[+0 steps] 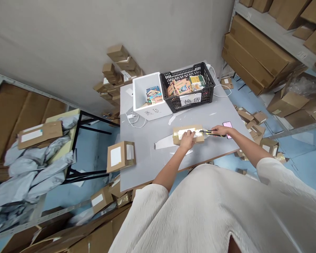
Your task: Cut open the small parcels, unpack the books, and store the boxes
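Note:
A small cardboard box (175, 137) with a white label on top lies on the grey table (147, 165). My left hand (187, 140) presses on the box from above, its fingers bent against the label. A black and yellow box cutter (209, 132) is gripped in my right hand (220, 130), its tip touching the right part of the box's top. Right beside that hand, a phone with a pink screen (228, 124) rests on the table. White paper strips (164, 142) lie around the box.
Behind stand a white bin (152, 114) and a black crate (210, 92), both holding books. Another labelled box (121, 156) sits at the table's left edge. A white cable (222, 85) trails off the crate's right side. Boxes (270, 146) litter the floor; shelves flank both sides.

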The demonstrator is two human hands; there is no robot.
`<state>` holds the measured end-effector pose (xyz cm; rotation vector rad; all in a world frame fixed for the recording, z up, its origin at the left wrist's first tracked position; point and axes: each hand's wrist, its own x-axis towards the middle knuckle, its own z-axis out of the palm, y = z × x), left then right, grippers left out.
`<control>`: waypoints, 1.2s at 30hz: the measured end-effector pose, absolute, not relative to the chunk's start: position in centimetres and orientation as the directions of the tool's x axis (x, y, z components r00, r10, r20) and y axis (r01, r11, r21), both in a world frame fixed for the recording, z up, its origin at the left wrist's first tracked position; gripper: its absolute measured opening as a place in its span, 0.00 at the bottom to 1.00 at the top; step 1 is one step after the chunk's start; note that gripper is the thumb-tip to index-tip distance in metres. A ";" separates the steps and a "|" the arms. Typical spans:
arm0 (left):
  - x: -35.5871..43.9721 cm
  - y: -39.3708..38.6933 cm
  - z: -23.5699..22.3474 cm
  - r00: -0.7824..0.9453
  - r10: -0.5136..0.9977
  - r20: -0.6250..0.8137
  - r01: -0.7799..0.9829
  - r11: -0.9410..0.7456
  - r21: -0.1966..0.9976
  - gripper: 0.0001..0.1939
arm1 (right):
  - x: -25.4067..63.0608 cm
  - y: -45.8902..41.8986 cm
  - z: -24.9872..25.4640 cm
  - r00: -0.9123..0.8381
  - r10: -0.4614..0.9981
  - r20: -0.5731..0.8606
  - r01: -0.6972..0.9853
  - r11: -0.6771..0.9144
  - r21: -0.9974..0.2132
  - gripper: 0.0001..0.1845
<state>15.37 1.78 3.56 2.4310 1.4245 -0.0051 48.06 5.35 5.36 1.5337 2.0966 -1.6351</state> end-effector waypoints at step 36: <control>16.0 6.6 3.9 0.405 0.893 -0.197 0.881 -0.323 0.346 0.36 | 45.1 -0.8 5.8 -0.251 0.947 -0.200 0.887 0.143 -0.438 0.22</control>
